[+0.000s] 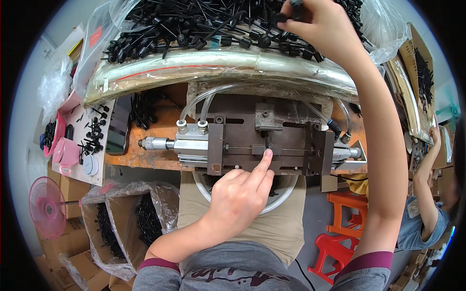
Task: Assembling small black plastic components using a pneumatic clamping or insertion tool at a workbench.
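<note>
1. At the middle of the bench, the left hand (238,196) stretches its index finger (264,165) onto the near end of a thin black rod (267,139) in the dark metal fixture (235,131); its other fingers curl under, and I cannot tell whether they grip anything.
2. Over the heap of black stemmed plastic parts (179,24), the right hand (323,24) pinches a black knobbed part (294,10), thumb and fingers nearly closed.
3. Silver pneumatic cylinders (191,149) flank the fixture, with clear hoses (208,91) attached.
4. Below it, a white-rimmed basin (286,198) shows partly.
</note>
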Demonstrator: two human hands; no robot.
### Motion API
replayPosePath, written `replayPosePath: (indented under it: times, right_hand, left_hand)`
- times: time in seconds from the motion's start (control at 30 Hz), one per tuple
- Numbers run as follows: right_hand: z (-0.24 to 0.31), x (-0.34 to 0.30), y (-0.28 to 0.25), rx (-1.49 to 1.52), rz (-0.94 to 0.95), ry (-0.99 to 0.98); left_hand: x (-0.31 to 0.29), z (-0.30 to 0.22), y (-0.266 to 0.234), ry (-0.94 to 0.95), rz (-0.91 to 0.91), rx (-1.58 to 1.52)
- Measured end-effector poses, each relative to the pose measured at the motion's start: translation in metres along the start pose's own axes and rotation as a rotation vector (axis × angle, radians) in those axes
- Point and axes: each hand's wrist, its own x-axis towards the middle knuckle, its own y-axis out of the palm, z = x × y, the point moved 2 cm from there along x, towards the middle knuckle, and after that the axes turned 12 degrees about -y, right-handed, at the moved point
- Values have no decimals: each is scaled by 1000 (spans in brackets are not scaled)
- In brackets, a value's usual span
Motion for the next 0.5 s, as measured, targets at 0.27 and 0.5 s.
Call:
replayPosePath:
  times: [0.27,0.5]
  right_hand:
    - [-2,-49,-29,425,-333,133]
    - [71,-127,6,186,-425,-205]
  left_hand:
    - [0,-1,0,7,11,3]
    - [6,-1,-33,-139,41,-521]
